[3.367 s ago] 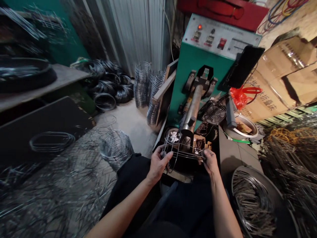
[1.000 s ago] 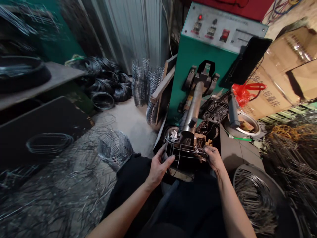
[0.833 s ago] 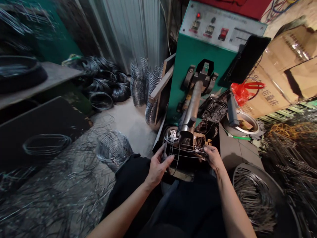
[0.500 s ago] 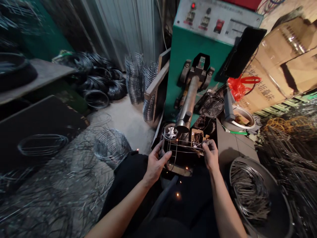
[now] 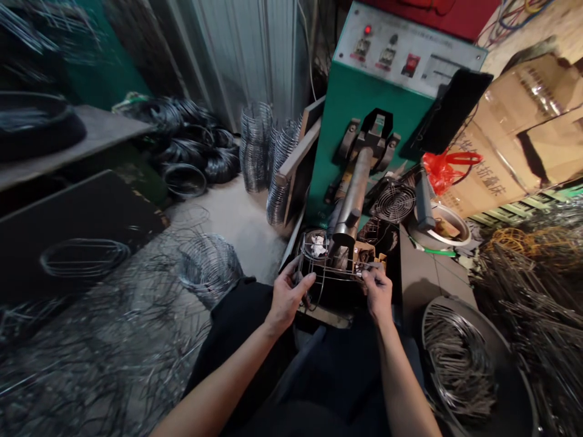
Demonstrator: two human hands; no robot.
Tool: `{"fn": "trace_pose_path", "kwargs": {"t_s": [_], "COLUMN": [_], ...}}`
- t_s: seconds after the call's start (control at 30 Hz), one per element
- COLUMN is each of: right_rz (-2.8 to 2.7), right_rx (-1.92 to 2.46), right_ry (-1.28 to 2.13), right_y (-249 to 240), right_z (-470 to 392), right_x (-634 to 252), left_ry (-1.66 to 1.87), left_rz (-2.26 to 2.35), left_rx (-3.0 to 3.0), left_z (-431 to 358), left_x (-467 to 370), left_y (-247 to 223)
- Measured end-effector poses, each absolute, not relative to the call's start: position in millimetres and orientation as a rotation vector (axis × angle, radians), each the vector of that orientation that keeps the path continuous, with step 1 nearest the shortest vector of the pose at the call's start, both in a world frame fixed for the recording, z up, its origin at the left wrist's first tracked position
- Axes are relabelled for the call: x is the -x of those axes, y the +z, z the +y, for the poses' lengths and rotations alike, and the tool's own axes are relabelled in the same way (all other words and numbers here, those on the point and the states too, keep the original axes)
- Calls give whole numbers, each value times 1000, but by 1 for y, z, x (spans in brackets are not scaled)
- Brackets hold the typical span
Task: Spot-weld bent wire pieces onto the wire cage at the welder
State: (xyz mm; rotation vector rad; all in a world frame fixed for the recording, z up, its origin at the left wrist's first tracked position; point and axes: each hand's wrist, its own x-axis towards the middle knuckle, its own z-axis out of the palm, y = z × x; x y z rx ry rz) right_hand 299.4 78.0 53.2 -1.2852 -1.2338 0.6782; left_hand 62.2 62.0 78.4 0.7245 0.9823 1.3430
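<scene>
Hands meet just past the person's dark lap: the left hand [image 5: 288, 295] is curled around the near-left end of a wire frame [image 5: 328, 271], and the right hand [image 5: 377, 290] pinches its right end, holding it level so that its wires sit under the tip of the steel arm [image 5: 353, 200]. Behind stands the green machine [image 5: 364, 115]. A tub of bent wires [image 5: 460, 364] lies within right-hand reach; wire coils [image 5: 209, 267] crowd the floor on the left.
</scene>
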Motion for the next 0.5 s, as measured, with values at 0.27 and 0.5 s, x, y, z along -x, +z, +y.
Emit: {"fn": "trace_pose_path", "kwargs": {"t_s": [0.27,0.5], "right_rz": [-1233,-1259], "right_rx": [1281,1297], "right_ry": [674,661], "right_y": [51,56], "right_z": [96,106], "right_x": [-306,-310], "left_ry": [1322,1329], "left_rz": [996,986], "left_rx": [-746,-745], "left_z": [80,88], "left_x": [-66,-69], "left_y": [80,79]}}
